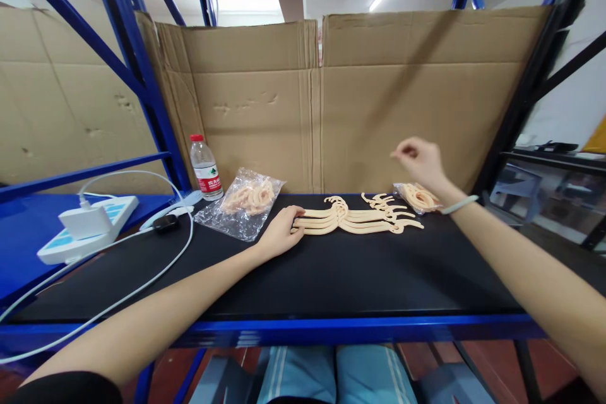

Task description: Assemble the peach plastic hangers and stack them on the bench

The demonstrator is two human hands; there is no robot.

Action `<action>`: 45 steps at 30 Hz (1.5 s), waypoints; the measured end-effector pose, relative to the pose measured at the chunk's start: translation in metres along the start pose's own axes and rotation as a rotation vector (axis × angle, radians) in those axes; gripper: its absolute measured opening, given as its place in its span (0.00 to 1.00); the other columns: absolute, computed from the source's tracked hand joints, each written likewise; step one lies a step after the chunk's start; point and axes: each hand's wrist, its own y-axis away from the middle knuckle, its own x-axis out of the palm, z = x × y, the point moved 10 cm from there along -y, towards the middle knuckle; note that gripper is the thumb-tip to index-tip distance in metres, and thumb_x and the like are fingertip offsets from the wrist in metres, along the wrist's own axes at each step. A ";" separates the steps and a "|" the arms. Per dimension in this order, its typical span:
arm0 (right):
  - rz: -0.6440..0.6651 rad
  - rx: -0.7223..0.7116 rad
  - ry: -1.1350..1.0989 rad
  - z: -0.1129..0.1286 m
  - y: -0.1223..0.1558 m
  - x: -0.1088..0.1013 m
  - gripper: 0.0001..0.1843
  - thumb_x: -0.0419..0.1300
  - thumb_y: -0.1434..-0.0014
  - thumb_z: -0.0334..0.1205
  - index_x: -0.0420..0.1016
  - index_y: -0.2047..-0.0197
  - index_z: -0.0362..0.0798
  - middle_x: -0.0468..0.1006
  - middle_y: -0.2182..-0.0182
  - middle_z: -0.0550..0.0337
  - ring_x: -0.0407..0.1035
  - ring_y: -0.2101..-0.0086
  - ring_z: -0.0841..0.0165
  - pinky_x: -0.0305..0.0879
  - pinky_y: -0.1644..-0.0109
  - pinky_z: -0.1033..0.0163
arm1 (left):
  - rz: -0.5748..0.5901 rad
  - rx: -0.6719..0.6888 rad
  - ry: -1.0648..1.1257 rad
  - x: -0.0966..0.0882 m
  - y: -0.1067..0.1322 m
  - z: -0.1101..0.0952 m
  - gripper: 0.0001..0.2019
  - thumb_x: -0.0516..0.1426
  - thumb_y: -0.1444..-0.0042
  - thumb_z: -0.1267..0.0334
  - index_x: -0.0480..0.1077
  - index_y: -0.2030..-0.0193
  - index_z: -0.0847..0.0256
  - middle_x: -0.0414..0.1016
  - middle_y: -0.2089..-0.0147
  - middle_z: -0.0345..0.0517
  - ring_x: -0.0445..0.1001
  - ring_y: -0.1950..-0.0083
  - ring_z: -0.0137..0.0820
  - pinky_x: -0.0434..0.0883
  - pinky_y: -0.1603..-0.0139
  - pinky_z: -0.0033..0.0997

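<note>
Several cream-coloured, cord-like strands (367,225) lie side by side across the black mat, with curled loose ends and a gathered crossing at mid-length. My left hand (282,231) closes over their left ends, fingers bent around them. Raised above the right side of the mat, my right hand (419,159) has its fingers curled together in a pinch. It is slightly blurred, and whatever might be between the fingertips is too small to make out. Below it, a small clear bag (418,197) of similar strands lies near the strands' right ends.
A larger clear plastic bag (250,197) of strands lies left of my left hand. Behind it stands a red-capped water bottle (206,170). A power strip (89,230) with a charger and looping white cable is at left. Cardboard panels (407,88) wall off the back.
</note>
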 end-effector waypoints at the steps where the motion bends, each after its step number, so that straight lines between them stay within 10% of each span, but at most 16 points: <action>1: 0.090 0.007 0.032 -0.005 0.006 0.016 0.09 0.57 0.37 0.40 0.74 0.59 0.44 0.77 0.61 0.56 0.72 0.63 0.67 0.71 0.57 0.57 | -0.002 0.004 -0.002 0.000 0.000 0.000 0.16 0.53 0.50 0.71 0.64 0.53 0.62 0.72 0.54 0.52 0.71 0.50 0.41 0.68 0.48 0.44; 6: 0.530 -0.014 0.183 -0.023 0.048 0.092 0.09 0.59 0.44 0.30 0.81 0.66 0.47 0.82 0.67 0.55 0.76 0.65 0.64 0.70 0.59 0.63 | -0.002 0.024 -0.010 0.001 0.001 -0.001 0.14 0.53 0.49 0.70 0.64 0.54 0.62 0.72 0.54 0.51 0.71 0.51 0.41 0.69 0.49 0.44; 13: 0.727 -0.088 0.355 -0.028 0.060 0.120 0.12 0.55 0.41 0.32 0.81 0.61 0.47 0.82 0.62 0.53 0.75 0.62 0.62 0.66 0.58 0.63 | 0.014 0.022 0.010 0.002 0.000 -0.001 0.15 0.53 0.49 0.70 0.64 0.53 0.63 0.71 0.54 0.53 0.71 0.51 0.41 0.68 0.49 0.44; 21: 0.686 -0.289 0.466 0.001 0.058 0.118 0.10 0.56 0.41 0.34 0.79 0.66 0.45 0.79 0.64 0.49 0.68 0.60 0.61 0.58 0.58 0.61 | -0.008 0.004 0.052 -0.003 -0.001 -0.003 0.15 0.53 0.50 0.71 0.64 0.54 0.63 0.71 0.54 0.52 0.70 0.51 0.42 0.67 0.49 0.45; 28: 0.394 -0.213 0.427 0.014 0.035 0.082 0.10 0.53 0.43 0.32 0.74 0.72 0.43 0.75 0.65 0.45 0.64 0.60 0.58 0.56 0.60 0.57 | -0.078 -0.042 0.165 -0.023 -0.006 -0.011 0.15 0.55 0.50 0.71 0.66 0.53 0.62 0.71 0.54 0.50 0.70 0.50 0.41 0.65 0.45 0.46; 36: 0.143 0.108 -0.143 0.068 0.046 0.053 0.03 0.55 0.44 0.38 0.65 0.68 0.47 0.74 0.74 0.59 0.69 0.73 0.69 0.65 0.70 0.64 | 0.067 -0.156 0.512 0.000 0.003 -0.038 0.12 0.55 0.46 0.65 0.67 0.55 0.63 0.76 0.58 0.52 0.76 0.59 0.35 0.74 0.59 0.36; 40: 0.381 0.383 -0.863 0.120 0.092 0.093 0.12 0.64 0.50 0.44 0.66 0.70 0.47 0.75 0.76 0.62 0.70 0.74 0.69 0.68 0.69 0.63 | 0.117 -0.357 0.859 0.022 0.014 -0.044 0.14 0.57 0.43 0.59 0.70 0.53 0.65 0.75 0.54 0.55 0.76 0.64 0.30 0.73 0.66 0.30; 45: 0.538 0.331 -0.856 0.159 0.120 0.111 0.14 0.65 0.49 0.49 0.71 0.74 0.46 0.75 0.75 0.60 0.70 0.72 0.69 0.68 0.68 0.62 | -0.001 -0.460 1.069 0.023 0.019 -0.036 0.16 0.65 0.53 0.55 0.74 0.63 0.66 0.75 0.67 0.46 0.73 0.69 0.27 0.69 0.69 0.26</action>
